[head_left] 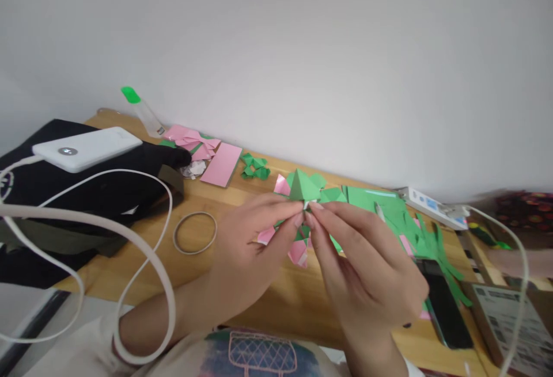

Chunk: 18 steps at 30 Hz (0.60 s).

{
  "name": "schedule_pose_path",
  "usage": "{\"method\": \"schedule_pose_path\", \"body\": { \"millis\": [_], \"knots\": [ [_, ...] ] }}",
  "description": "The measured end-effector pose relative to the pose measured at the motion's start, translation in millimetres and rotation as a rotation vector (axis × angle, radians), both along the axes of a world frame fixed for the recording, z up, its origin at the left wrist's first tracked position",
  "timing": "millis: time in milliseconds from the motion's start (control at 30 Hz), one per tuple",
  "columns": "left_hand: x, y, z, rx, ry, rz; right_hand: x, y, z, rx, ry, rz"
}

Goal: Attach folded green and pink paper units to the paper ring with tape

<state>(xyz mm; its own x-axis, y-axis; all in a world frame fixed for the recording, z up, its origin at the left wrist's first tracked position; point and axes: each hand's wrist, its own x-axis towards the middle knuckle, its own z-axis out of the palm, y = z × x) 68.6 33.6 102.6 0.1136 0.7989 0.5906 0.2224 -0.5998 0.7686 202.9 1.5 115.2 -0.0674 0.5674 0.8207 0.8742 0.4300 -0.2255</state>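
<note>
My left hand [259, 239] and my right hand [367, 262] meet over the middle of the table. Between their pinched thumbs and fingers is a small folded green paper piece [302, 187], its pointed tip rising above the fingertips. Its lower end is hidden by the fingers, with a bit of white showing there. Beneath and behind the hands lie pink paper pieces [298, 253] and green folded paper [332, 194], partly covered. Just left of them sits a small ring of green folded paper [254, 167].
Wooden table [242, 210] against a white wall. Left: black bag [142, 161], white power bank [90, 147], looping white cable [166, 285], tape ring [194, 233], green-capped bottle [142, 112], pink paper [222, 164]. Right: green sheets [371, 200], power strip [434, 207], phone [447, 308], cardboard box [505, 319].
</note>
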Motion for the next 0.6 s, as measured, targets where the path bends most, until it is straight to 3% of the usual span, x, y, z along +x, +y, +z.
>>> {"method": "schedule_pose_path", "body": {
  "millis": [300,600],
  "knots": [
    [-8.1,-4.6,-2.6,0.221,0.285,0.091,3.1,-5.6,2.8,0.002,-0.169,-0.021],
    [-9.3,-7.6,-0.9,0.203,0.282,0.081,3.4,-7.7,2.4,-0.033,-0.14,-0.015]
  ]
}}
